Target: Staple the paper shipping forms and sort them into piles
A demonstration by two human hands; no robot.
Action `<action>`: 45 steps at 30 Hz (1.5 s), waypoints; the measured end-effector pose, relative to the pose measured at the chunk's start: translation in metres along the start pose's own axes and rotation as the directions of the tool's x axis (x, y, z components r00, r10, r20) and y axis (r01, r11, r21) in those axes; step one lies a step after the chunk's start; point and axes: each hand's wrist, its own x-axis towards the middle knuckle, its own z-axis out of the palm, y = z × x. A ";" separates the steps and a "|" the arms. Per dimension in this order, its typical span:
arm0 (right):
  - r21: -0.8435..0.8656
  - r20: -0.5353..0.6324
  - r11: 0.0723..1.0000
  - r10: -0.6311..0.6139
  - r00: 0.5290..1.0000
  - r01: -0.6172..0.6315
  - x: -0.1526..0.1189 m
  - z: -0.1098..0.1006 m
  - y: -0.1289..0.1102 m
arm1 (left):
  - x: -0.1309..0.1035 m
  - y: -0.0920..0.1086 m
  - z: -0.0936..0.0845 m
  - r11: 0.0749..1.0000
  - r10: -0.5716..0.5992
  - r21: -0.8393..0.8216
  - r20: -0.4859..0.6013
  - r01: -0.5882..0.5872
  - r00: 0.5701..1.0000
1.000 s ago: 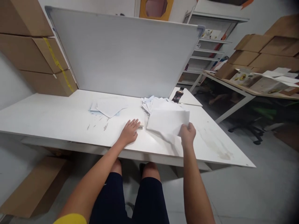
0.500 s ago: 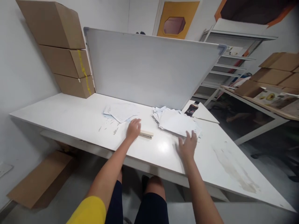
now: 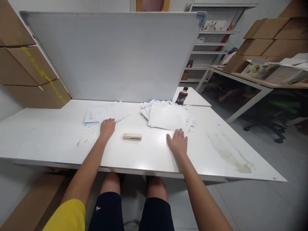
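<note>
My left hand point(image 3: 107, 128) is at the front right edge of the left paper pile point(image 3: 108, 111), its fingers together over the sheets' edge; whether they grip a sheet is hard to see. My right hand point(image 3: 178, 141) lies spread on the white table point(image 3: 149, 154), fingertips at the front edge of the right paper pile point(image 3: 167, 116), holding nothing. Between the hands sits a cream stapler point(image 3: 132, 137), touched by neither.
A whiteboard point(image 3: 115, 57) stands upright behind the papers. A dark bottle point(image 3: 182, 96) is past the right pile. Cardboard boxes point(image 3: 31, 94) are stacked at the left. A stain point(image 3: 228, 150) marks the table's right part.
The view has turned and shifted. My left hand has moved away from the stapler to the left papers. My right hand has come down at the right pile's front edge.
</note>
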 end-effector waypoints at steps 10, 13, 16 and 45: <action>0.028 0.009 0.999 0.017 1.000 -0.017 0.000 -0.006 -0.004 | 0.025 0.020 -0.018 0.991 0.123 -0.024 -0.174 -0.129 0.977; 0.024 0.016 0.999 0.024 1.000 -0.025 0.002 -0.008 -0.007 | 0.041 0.018 -0.006 0.996 -0.085 0.008 -0.049 0.085 0.995; 0.012 0.030 0.999 0.032 0.999 -0.032 0.003 -0.010 -0.009 | 0.047 0.013 0.005 0.989 -0.150 0.001 0.017 0.150 0.988; 0.000 0.006 1.000 0.023 1.000 -0.023 0.002 0.002 -0.004 | 0.014 0.017 0.000 0.998 -0.060 0.021 -0.140 0.064 0.988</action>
